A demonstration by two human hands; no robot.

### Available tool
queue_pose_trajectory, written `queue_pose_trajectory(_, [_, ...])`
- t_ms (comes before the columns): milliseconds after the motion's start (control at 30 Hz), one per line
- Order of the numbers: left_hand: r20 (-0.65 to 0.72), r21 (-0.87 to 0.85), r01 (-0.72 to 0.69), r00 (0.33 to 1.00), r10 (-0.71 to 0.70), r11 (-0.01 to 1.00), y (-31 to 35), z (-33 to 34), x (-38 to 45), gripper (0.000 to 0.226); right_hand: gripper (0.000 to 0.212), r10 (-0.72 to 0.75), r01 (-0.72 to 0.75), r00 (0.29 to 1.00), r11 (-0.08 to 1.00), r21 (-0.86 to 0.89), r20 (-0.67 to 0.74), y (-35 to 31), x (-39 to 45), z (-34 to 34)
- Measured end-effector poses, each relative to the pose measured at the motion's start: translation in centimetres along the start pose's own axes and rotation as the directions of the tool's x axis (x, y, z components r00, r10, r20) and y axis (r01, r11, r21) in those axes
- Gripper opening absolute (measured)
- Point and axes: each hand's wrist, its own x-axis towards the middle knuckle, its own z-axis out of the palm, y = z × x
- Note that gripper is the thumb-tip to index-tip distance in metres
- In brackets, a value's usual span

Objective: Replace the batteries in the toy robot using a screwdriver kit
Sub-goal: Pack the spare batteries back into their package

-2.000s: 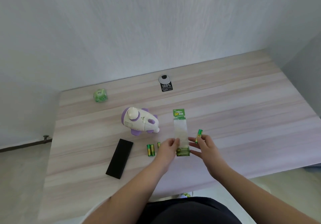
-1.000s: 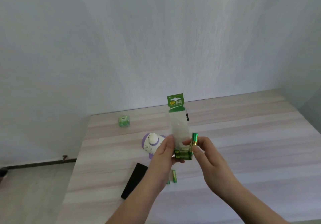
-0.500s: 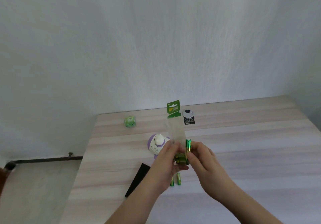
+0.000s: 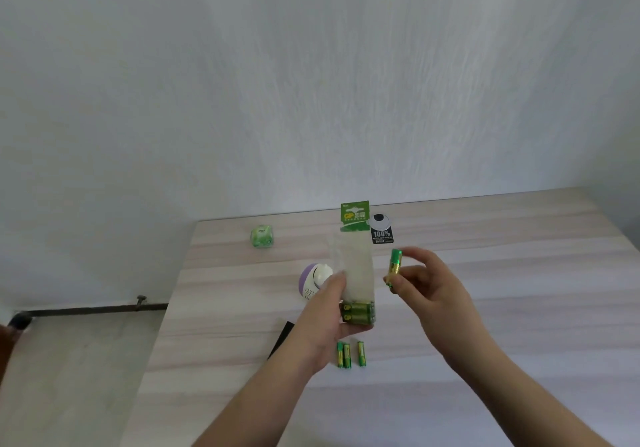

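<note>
My left hand (image 4: pixel 323 322) grips the lower end of a clear battery pack (image 4: pixel 356 266) with a green header card, held upright above the table; green batteries show at its bottom. To its right, my right hand (image 4: pixel 427 287) pinches one green and gold battery (image 4: pixel 394 266) upright, apart from the pack. The white and purple toy robot (image 4: pixel 313 282) lies on the table behind my left hand, partly hidden. Three loose batteries (image 4: pixel 349 354) lie on the table below the pack. The black case (image 4: pixel 282 337) is mostly hidden by my left wrist.
A green cube (image 4: pixel 262 236) sits near the back left corner of the pale wooden table (image 4: pixel 519 273). A black tag printed "100%" (image 4: pixel 381 231) lies near the back edge. The table's left edge drops to the floor, where a dark pipe (image 4: pixel 86 309) runs along the wall.
Both hands lifted the pack off the table and held it upright. The right hand has now drawn its battery away to the right of the pack. The camera tilted up.
</note>
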Motion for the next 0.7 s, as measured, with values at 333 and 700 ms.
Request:
queue_pose_trajectory(333, [-0.022,0.330,-0.058,0.997,0.069,0.942,-0.7,-0.8,1.0,0.036,0.020,-0.122,0.148,0.988,0.909,-0.389,0.090,0.7,0.3,1.8])
queue_pose_trajectory(700, [-0.043,0.451,-0.040,0.997,0.066,0.891,0.7,-1.6,0.6,0.025,0.019,-0.098,0.250,0.946,0.828,-0.502,0.310,1.2,0.8,1.9])
